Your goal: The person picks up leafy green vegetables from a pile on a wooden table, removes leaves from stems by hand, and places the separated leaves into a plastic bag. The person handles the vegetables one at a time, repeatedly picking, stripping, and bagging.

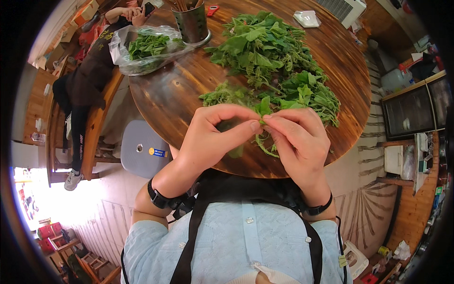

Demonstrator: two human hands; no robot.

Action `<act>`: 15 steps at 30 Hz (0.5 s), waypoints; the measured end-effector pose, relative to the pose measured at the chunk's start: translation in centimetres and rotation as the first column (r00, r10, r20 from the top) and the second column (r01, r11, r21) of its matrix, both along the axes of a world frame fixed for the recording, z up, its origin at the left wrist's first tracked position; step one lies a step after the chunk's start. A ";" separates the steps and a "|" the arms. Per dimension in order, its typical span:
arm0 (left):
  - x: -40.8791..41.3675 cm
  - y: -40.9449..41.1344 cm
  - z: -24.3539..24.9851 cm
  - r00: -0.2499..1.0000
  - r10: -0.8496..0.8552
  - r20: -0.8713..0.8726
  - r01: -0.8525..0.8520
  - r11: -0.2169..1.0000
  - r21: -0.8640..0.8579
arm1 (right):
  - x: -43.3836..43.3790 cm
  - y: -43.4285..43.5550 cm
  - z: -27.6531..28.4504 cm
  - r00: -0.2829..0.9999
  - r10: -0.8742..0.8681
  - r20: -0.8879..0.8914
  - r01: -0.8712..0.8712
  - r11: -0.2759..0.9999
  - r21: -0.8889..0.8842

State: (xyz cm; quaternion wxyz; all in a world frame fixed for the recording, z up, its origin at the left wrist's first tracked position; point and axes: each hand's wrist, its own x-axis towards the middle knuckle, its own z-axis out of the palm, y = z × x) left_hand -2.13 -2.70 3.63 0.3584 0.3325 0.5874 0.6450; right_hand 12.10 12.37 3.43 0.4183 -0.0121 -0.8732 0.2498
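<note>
My left hand (pixel 221 133) and my right hand (pixel 301 136) meet above the near part of a round wooden table (pixel 163 96). Fingertips of both hands pinch one green leafy stem (pixel 263 106); a thin curled tendril or stem piece (pixel 264 145) hangs below them. Just beyond my hands lies a small heap of stems and curled shoots (pixel 227 94). A large pile of leafy green vines (pixel 262 46) covers the table behind it, with more leaves (pixel 305 87) reaching towards my right hand. An open clear plastic bag (pixel 122 60) at the far left holds picked green leaves (pixel 149 46).
A metal holder with chopsticks (pixel 191 25) stands beside the bag, near a red peeler-like tool (pixel 212 10). A small clear-white dish (pixel 307 18) lies at the far edge. A grey stool (pixel 142 145) is left of the table. Another person (pixel 92 71) reclines on a wooden bench (pixel 103 117), holding a phone.
</note>
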 end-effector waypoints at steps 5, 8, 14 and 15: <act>-0.1 0.5 0.2 0.998 -0.059 0.005 0.059 0.998 -0.029 | 0.7 0.3 0.7 0.999 -0.012 0.030 0.009 0.996 0.091; -0.1 0.9 0.5 0.998 -0.061 -0.023 0.059 0.996 -0.074 | 0.7 0.6 0.9 0.999 -0.015 0.040 0.006 0.978 0.210; 0.0 1.0 -0.7 0.989 0.008 -0.146 -0.011 1.000 -0.019 | 0.7 0.6 1.1 0.998 0.016 0.066 -0.023 0.993 0.119; 0.0 1.0 -1.1 0.993 0.032 -0.112 -0.029 0.999 0.029 | 0.8 0.6 0.8 0.998 0.030 0.056 -0.034 0.996 0.085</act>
